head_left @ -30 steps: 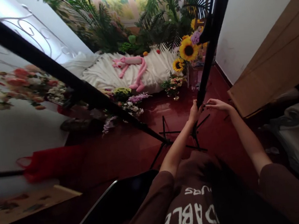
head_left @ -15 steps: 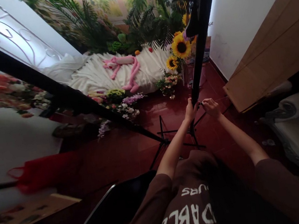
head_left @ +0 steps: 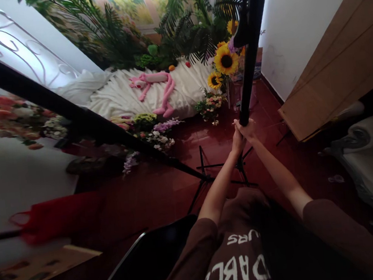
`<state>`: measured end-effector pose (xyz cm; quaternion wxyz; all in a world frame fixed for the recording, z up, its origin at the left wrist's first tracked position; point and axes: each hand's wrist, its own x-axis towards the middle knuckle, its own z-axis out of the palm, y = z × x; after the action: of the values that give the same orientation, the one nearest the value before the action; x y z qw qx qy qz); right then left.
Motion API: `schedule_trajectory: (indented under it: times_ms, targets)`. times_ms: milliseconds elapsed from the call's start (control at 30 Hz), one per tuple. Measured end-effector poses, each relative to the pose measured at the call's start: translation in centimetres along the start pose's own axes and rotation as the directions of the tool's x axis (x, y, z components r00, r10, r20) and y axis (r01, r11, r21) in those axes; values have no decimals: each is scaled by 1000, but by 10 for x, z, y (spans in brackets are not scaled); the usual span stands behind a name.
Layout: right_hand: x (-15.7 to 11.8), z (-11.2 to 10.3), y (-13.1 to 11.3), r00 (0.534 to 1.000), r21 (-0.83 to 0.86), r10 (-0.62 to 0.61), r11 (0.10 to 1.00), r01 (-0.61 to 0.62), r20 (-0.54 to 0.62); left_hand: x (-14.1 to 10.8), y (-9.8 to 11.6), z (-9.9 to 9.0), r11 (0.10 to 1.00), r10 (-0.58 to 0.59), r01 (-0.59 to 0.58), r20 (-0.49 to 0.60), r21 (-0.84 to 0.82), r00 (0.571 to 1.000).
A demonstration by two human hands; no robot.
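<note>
Straight ahead, a black light stand (head_left: 249, 67) rises from the floor toward the top right. My left hand (head_left: 238, 139) is closed around its pole from the left. Pressed against the pole beside it, my right hand (head_left: 247, 129) is wrapped round the same stand, and the two hands touch and partly overlap. The stand's spread legs (head_left: 242, 169) show below my hands on the dark red floor. Any knob or clamp under my fingers is hidden.
A second black stand (head_left: 114, 132) slants across the left side. Behind lies a white-draped bench (head_left: 187, 86) with a pink plush toy (head_left: 157, 77). Sunflowers (head_left: 226, 60) and palm leaves surround it. Wooden boards (head_left: 326, 65) lean at the right, near rolled padding (head_left: 360, 131).
My right hand has moved left from beside the stand onto its pole, next to my left hand. My left hand stays on the pole.
</note>
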<state>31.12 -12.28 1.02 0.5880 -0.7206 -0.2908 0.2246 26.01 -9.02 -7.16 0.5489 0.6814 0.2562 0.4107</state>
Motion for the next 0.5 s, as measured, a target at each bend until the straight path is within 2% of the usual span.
schedule_trajectory:
  times_ms: [100,133,367,500]
  targets:
    - [5,3,-14,983,-40,-114,993,109,-144,-1,1,-1,999,22,-22,15,38,1000]
    - [8,2,-22,977,-38,-148,989,144,-151,-1,2,-1,998,31,-32,22,49,999]
    - [34,-13,-110,944,-9,-314,949,315,-101,-3,7,-1,996,33,-36,34,77,999]
    - [40,-16,-127,932,-10,-357,934,358,-62,-3,8,0,995,55,-57,19,79,998]
